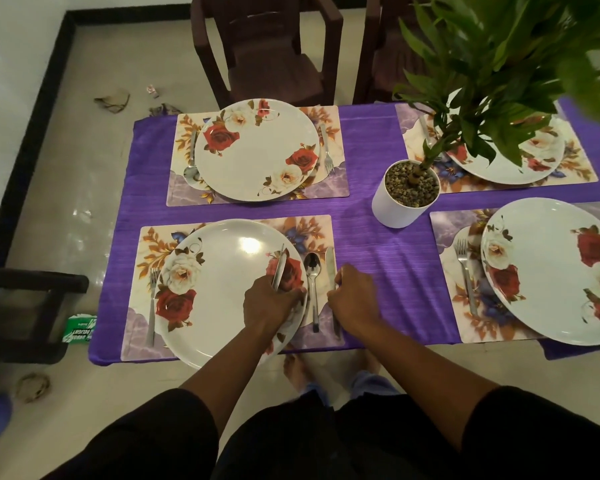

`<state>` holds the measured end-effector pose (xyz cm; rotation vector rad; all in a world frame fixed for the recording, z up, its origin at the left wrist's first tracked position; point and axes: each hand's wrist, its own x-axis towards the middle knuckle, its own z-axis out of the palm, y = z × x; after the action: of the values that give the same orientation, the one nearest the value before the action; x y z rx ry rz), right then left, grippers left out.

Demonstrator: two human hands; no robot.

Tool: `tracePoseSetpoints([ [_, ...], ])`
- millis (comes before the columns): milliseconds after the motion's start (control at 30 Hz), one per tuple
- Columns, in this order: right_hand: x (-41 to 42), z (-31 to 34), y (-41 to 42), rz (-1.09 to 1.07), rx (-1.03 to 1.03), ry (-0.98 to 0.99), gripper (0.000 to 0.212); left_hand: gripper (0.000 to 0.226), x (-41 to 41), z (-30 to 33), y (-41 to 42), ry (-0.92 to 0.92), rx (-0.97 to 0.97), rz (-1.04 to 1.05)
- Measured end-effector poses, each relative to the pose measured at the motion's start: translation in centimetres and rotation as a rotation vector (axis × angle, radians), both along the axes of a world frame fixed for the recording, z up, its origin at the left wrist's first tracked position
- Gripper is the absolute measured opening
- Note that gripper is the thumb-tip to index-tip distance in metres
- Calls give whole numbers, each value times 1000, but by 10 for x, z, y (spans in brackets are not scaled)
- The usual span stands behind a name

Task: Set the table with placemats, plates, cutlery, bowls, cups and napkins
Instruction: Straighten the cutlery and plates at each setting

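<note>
Left hand (269,301): fingers curled round a bundle of cutlery (278,268), held over the near plate (222,289). Right hand (352,296): pinches a knife (330,268) lying on the placemat (317,233). Spoon (312,285): between the hands, on the mat. Fork (152,303): beyond the left hand, past the plate's far edge. Potted plant (407,195): ahead of the right hand.

Black sleeves (174,420) on both arms — short, ending just past elbow, loose cut. Forearms bare below. Left hand (269,301), right hand (352,296) — no rings, no watch, no gloves. Bare feet (297,370) down below, blue trouser hems (368,381) above them, blurred.
</note>
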<state>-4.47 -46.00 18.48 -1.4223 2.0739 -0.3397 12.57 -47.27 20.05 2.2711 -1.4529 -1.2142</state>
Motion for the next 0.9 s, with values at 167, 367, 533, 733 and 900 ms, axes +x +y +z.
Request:
tracePoseSetpoints([
  [167,-2,3,-1,-18,42,-16,23,48,1,-3,3,1,3,2],
  [367,-6,0,-2,-34,38,-26,21,50,-2,-1,1,3,14,-11],
  [533,-11,2,1,-48,55,-85,21,45,-4,3,1,11,8,-16],
  [733,-26,22,-8,-59,21,-218,7,34,-13,25,-13,349,30,111],
  [900,-35,52,-19,-207,54,-536,9,34,-28,44,-25,627,172,148],
])
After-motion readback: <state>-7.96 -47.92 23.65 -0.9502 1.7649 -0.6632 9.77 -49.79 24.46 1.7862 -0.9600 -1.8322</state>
